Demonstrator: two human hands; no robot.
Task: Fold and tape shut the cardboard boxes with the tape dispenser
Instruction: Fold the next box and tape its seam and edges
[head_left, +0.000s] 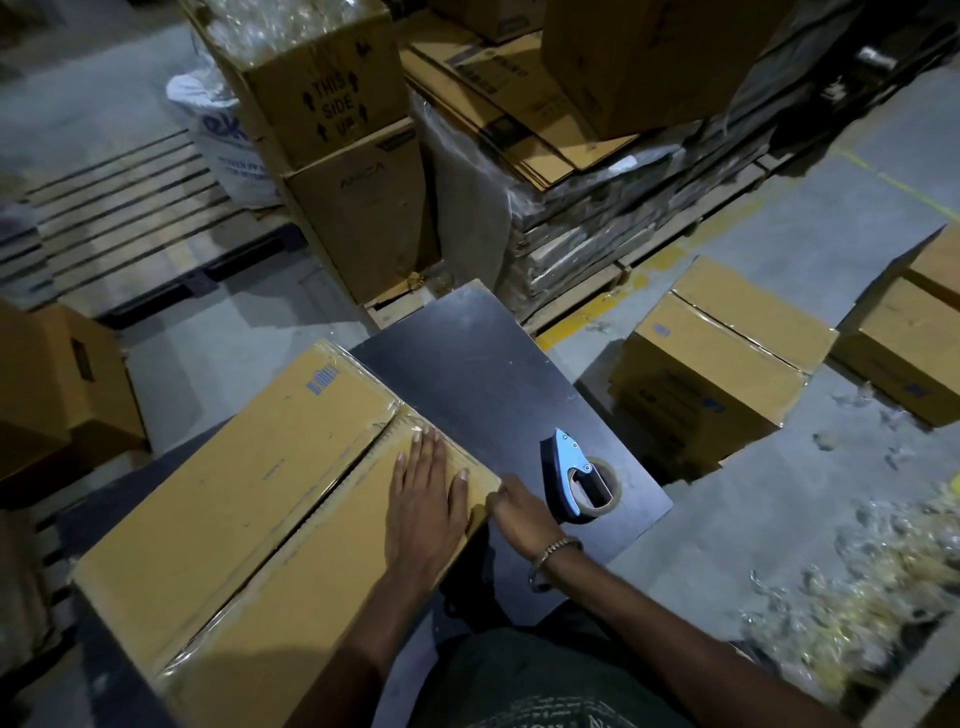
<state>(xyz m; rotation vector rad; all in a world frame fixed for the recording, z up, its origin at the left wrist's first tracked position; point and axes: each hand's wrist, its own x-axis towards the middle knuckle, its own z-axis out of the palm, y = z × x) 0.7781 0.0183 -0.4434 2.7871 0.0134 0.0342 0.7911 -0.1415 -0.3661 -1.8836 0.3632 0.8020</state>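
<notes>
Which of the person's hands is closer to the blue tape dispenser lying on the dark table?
Right. The right hand is at the box's corner, just beside the tape dispenser without touching it. The left hand lies flat on the box top, farther away.

L hand (423, 496) flat on closed box (249, 499) by taped seam; R hand (522, 514) at box's edge; tape dispenser (574, 475) lies free on dark bench (483, 353), just beside R hand.

"this side up" with arrows is printed on the upper stacked carton (332, 98); other print is unreadable.
</notes>
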